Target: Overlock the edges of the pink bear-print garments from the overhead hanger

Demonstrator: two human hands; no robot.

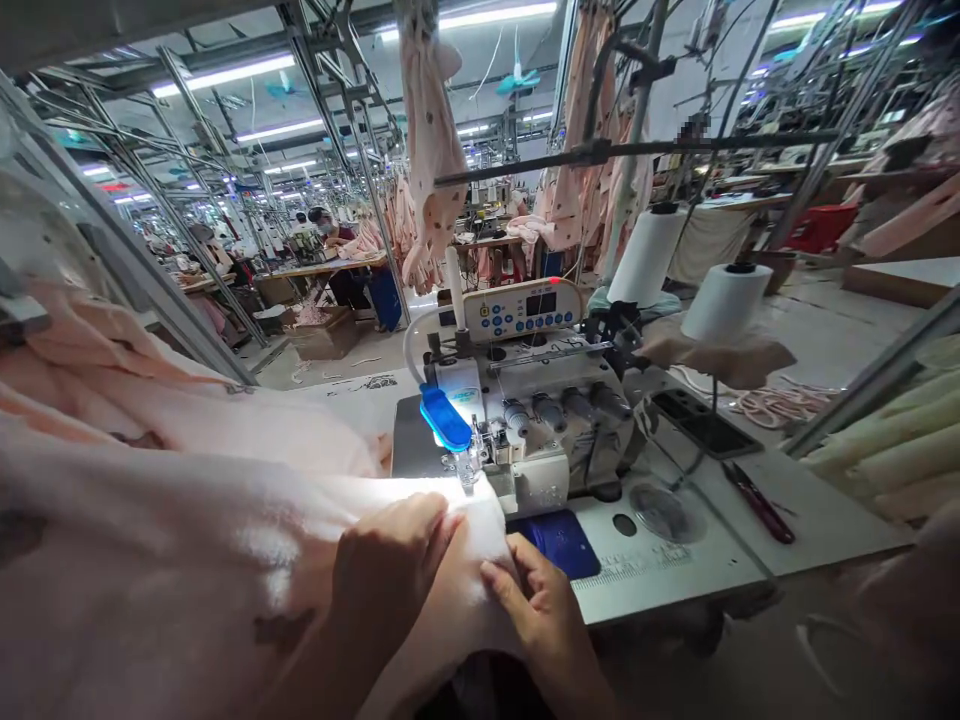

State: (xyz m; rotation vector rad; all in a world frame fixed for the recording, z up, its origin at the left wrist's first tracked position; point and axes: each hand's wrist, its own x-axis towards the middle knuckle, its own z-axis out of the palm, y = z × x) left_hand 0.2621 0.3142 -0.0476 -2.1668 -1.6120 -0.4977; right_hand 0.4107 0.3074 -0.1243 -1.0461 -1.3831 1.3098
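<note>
A pale pink fleece garment (pixel 247 520) with dark spots spreads over the left of the table and runs under the needle area of an overlock sewing machine (pixel 540 430). My left hand (pixel 390 560) is closed on the fabric just in front of the presser foot (pixel 466 468), its fingertips turned inward. To the right, my right hand (pixel 540 600) pinches the fabric's edge between thumb and fingers. The machine's lamp lights the cloth brightly at the foot. A blue guard (pixel 446 418) sits above the needle. The fabric under the foot is partly hidden.
Two white thread cones (pixel 726 303) stand behind the machine at right. On the tabletop lie red-handled snips (pixel 759 503), a dark phone-like device (pixel 705 422) and coiled cord (pixel 784 402). Pink garments (pixel 435 130) hang overhead. A person (pixel 326 228) sits far back at another table.
</note>
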